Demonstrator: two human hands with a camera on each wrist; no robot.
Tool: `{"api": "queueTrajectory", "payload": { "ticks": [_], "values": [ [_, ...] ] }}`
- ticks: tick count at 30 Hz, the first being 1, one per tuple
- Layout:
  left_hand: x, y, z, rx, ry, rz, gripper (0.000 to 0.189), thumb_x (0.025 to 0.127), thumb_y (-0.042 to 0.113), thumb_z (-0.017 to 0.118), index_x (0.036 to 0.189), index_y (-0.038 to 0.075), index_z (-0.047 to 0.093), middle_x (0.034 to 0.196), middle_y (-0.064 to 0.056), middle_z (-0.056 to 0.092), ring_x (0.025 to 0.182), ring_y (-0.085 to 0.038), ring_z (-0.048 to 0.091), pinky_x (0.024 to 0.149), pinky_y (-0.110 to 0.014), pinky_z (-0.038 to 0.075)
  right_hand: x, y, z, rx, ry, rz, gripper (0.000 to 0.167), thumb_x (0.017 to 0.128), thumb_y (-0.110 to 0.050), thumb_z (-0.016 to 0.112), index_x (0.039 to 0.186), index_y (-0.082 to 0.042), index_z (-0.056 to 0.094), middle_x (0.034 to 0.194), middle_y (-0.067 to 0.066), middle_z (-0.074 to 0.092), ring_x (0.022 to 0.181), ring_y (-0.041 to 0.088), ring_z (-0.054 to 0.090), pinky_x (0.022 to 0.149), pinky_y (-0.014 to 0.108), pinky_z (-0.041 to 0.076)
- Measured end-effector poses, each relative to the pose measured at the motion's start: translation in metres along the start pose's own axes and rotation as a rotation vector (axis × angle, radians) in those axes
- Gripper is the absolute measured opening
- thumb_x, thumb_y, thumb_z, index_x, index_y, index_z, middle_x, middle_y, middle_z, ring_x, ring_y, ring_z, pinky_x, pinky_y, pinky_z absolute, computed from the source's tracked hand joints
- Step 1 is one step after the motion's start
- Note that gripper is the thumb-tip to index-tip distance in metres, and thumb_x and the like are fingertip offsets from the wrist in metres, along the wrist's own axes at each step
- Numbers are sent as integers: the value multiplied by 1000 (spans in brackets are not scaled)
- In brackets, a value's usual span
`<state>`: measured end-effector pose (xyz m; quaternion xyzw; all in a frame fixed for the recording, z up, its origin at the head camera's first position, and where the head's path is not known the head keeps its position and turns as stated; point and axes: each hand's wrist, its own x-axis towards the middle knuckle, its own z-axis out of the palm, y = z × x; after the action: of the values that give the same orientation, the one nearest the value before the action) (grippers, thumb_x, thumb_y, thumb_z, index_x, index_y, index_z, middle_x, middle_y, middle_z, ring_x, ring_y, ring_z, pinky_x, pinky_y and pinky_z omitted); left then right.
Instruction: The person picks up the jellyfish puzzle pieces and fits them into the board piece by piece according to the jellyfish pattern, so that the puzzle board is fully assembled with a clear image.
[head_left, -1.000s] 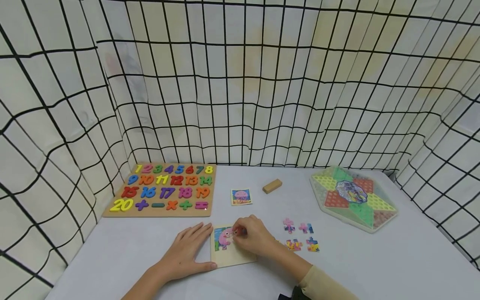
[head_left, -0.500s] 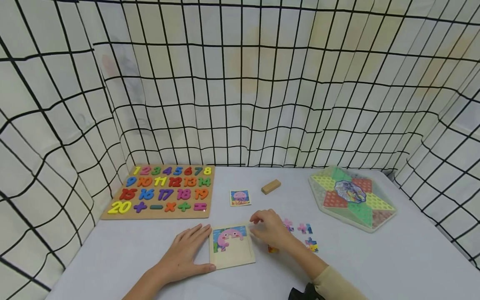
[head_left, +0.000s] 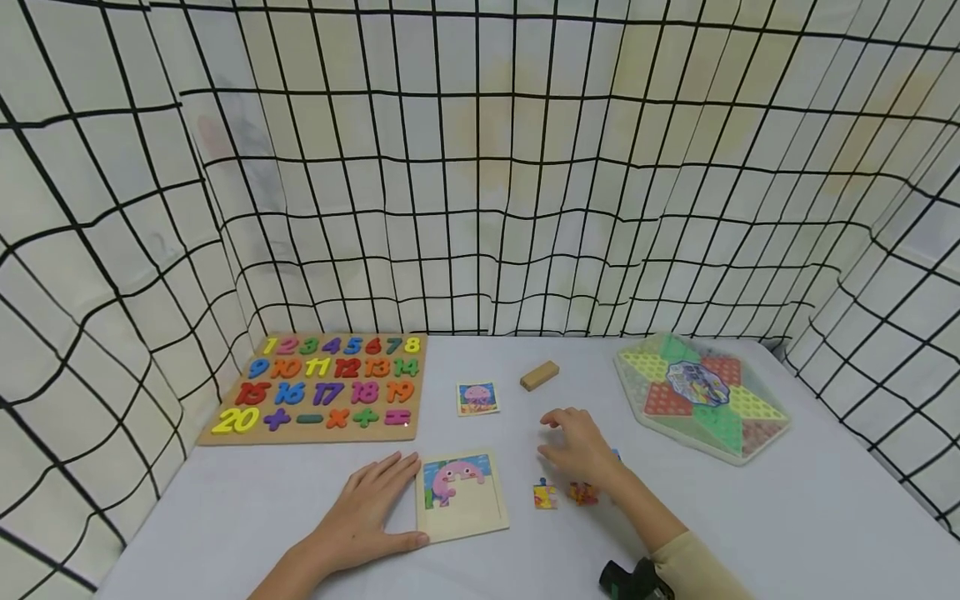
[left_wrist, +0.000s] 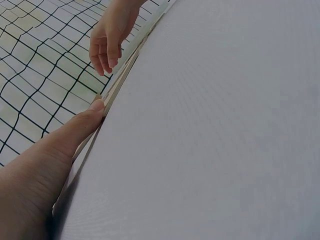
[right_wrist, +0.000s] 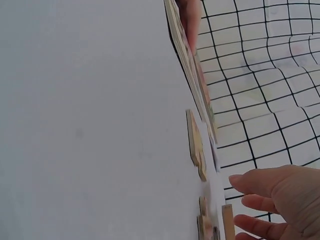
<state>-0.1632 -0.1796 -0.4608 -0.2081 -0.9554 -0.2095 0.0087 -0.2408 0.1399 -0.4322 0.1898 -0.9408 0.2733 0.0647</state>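
Note:
My left hand (head_left: 363,521) lies on the table with its fingers extended, thumb and fingertips at the left edge of a square wooden puzzle board (head_left: 468,523). Joined pieces showing a pink cartoon animal fill the board's upper part; its lower part is bare wood. My right hand (head_left: 581,450) hovers to the right of the board, fingers loosely bent with nothing between them. Below it lie loose jigsaw pieces: a yellow piece (head_left: 545,494) and an orange-red piece (head_left: 582,493). The hand and wrist mostly hide other pieces. In the left wrist view my left thumb (left_wrist: 82,125) touches the board's edge.
A wooden number board (head_left: 315,392) stands at the back left. Behind the puzzle are a small picture card (head_left: 477,398) and a wooden block (head_left: 539,376). A hexagonal Chinese checkers box (head_left: 701,396) sits at the right. Black netting (head_left: 480,212) encloses the table's back and sides.
My right hand has left the puzzle board and moved right, over the loose pieces. A yellow piece now lies nearer the board. My left hand has stayed at the board's left edge.

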Motion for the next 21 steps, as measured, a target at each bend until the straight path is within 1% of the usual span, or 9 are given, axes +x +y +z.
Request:
{"api": "queueTrajectory", "payload": {
  "ticks": [4,10,15,21],
  "values": [
    [0,0,-1,4,-1,-3,101,67,79,50,140,11,39,145,-3,34,135,-27,21,104,-54,17,-2,12,-6,2,4,26,35,74,-15,75,105,-4,62,96,7,59,90,23,48,74,37,41],
    [0,1,-1,-1,-8,-17,102,66,80,50,140,12,39,145,-3,34,135,-27,21,103,-55,17,-6,27,-12,-67,-18,47,39,75,-22,75,107,-2,63,91,5,59,87,23,48,73,37,39],
    [0,1,-1,8,-5,-20,102,65,80,49,140,12,39,145,-3,34,135,-26,22,103,-54,18,-9,35,-15,-81,-18,74,34,73,-25,76,98,-4,65,83,1,55,81,20,45,70,35,38],
    [1,1,0,8,-1,-14,102,65,80,49,140,12,39,145,-3,34,135,-26,22,103,-54,18,-12,39,-17,-57,-43,91,31,75,-28,76,96,-8,65,83,-2,53,81,18,43,70,35,37]
  ]
}}
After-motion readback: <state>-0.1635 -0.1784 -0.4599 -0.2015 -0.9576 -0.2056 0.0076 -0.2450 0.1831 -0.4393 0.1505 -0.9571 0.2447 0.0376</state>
